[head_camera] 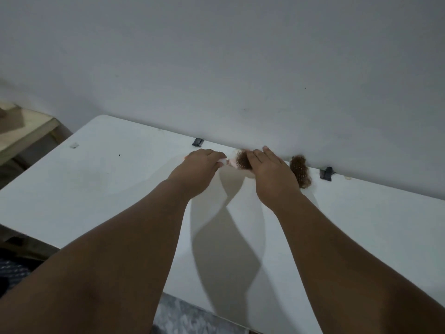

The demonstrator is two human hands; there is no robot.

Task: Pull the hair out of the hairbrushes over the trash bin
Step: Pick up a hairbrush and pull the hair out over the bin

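Two hairbrushes lie at the far edge of the white table (96,189), close to the wall. The nearer hairbrush (241,161) is pale pink and its bristles are matted with brown hair. My left hand (199,169) curls down over its handle, and a pink tip shows left of the hand. My right hand (272,175) rests with straight fingers on the right side of its head. The second hairbrush (300,173), also full of brown hair, lies just right of my right hand. No trash bin is in view.
Two black clips (198,141) (326,174) sit along the table's back edge against the white wall. A wooden piece of furniture (24,131) stands at the left. Grey floor (192,319) shows below the table's near edge.
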